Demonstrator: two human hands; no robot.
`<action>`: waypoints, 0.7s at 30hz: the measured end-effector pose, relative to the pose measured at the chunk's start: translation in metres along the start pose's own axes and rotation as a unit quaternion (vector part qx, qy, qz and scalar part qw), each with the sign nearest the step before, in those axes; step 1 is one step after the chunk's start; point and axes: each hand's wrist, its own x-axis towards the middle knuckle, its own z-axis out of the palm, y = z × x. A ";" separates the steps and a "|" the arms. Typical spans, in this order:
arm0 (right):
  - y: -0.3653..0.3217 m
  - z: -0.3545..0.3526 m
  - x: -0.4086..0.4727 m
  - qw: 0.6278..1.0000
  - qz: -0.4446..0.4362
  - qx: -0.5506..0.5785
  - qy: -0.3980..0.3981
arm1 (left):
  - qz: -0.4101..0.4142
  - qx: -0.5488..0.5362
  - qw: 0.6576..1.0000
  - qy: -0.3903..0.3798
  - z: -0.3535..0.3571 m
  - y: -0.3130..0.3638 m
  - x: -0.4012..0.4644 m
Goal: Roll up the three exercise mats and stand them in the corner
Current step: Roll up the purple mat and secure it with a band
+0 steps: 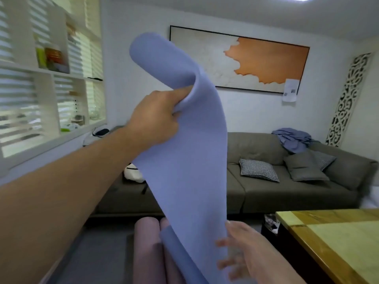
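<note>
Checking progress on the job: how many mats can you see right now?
3. The blue mat hangs unrolled, gripped by the left hand, the right hand at its lower edge. Two pink rolled mats lie on the floor below, the second mostly hidden.

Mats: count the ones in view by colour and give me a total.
Blue mat: 1, unrolled, hanging from the left hand, which pinches a fold near its top; the right hand is at its lower edge.
Pink mats: 2, rolled, low behind the blue one; the second is mostly hidden.
Total: 3 mats.
</note>
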 end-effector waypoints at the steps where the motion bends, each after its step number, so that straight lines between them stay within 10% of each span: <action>1: -0.004 0.009 0.001 0.998 -0.038 0.032 0.035 | 0.022 0.019 1.000 0.000 -0.005 0.008 0.004; 10: -0.117 0.112 0.033 0.955 -0.230 0.146 -0.113 | 0.343 0.200 0.915 0.065 -0.065 0.079 0.030; 16: -0.115 0.145 -0.024 0.956 -0.211 -0.135 -0.154 | 0.330 0.262 0.906 -0.040 -0.066 0.042 -0.024; 19: -0.095 0.140 -0.082 0.859 -0.253 -0.377 -0.236 | 0.325 0.250 0.902 -0.133 -0.037 0.006 -0.075; 21: -0.098 0.132 -0.129 0.831 -0.380 -0.336 -0.227 | 0.273 0.239 0.907 -0.212 -0.019 -0.010 -0.115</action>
